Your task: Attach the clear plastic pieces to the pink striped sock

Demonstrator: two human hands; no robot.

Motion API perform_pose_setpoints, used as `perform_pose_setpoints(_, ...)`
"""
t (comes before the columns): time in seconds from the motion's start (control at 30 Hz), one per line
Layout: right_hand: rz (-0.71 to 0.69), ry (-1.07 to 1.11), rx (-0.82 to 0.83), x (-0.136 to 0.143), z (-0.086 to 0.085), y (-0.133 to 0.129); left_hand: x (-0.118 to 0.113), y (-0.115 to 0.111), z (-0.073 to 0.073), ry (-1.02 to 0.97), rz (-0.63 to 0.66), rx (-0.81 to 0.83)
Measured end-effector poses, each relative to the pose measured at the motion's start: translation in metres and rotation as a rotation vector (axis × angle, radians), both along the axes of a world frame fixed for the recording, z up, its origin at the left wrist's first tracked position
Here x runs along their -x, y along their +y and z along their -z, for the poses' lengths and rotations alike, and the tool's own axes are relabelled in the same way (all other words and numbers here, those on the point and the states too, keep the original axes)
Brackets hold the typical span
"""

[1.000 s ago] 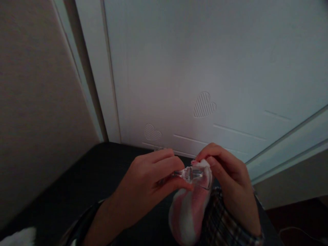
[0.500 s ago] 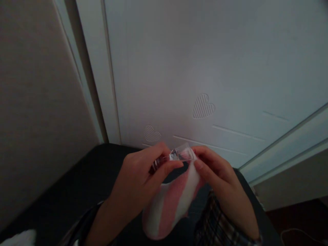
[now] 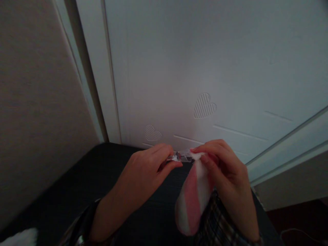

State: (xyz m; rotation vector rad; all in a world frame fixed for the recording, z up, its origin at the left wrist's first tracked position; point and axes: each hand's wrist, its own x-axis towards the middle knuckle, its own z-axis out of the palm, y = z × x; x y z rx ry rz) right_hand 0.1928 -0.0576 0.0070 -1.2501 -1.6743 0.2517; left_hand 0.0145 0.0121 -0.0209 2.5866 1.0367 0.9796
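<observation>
Cloth (image 3: 192, 201) is pinched by right hand (image 3: 228, 174) | left of cloth, clear piece (image 3: 186, 156) is gripped by curled left hand (image 3: 146, 171) | edge seemingly being adjusted; steadiness called for

text: none legible | signs: small striped heart (image 3: 153, 132) on panel (image 3: 159, 75), beyond left hand (image 3: 145, 174); larger striped heart (image 3: 204, 106), same panel, beyond right hand (image 3: 228, 174)

One left hand (image 3: 146, 171) and one right hand (image 3: 229, 177) are shown, two in all. Between them, one clear plastic piece (image 3: 183, 156) is seen. Below the right hand's fingertips, one striped cloth item (image 3: 192, 200) is held. Beyond the hands, two engraved hearts (image 3: 205, 106) are counted on one white panel (image 3: 159, 68). One thin cord (image 3: 297, 229) is seen right of the right hand.
</observation>
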Motion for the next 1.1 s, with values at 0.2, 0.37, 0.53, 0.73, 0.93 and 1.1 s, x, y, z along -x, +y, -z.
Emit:
perform_pose_setpoints(0.2, -0.044, -0.120, 0.012, -0.013, 0.001, 0.002, 0.006, -0.002, -0.002, 0.038, 0.189, -0.182)
perform_pose_setpoints(0.37, -0.111, -0.079, 0.036, -0.010, 0.000, 0.000, 0.009, -0.002, -0.001, 0.003, 0.211, -0.279)
perform_pose_setpoints(0.53, -0.158, -0.020, 0.028, -0.009, 0.000, 0.000, 0.007, -0.005, -0.003, -0.056, 0.193, -0.362)
perform_pose_setpoints(0.73, -0.186, 0.011, 0.051, -0.006, -0.001, -0.001, 0.007, -0.012, -0.005, -0.120, 0.178, -0.385)
perform_pose_setpoints(0.93, -0.228, 0.069, 0.120, 0.002, 0.000, 0.001, 0.002, -0.020, -0.007, -0.236, 0.076, -0.290)
perform_pose_setpoints(1.1, -0.139, 0.158, 0.207, 0.003, 0.001, 0.001, -0.005, -0.022, -0.010, -0.246, -0.032, -0.251)
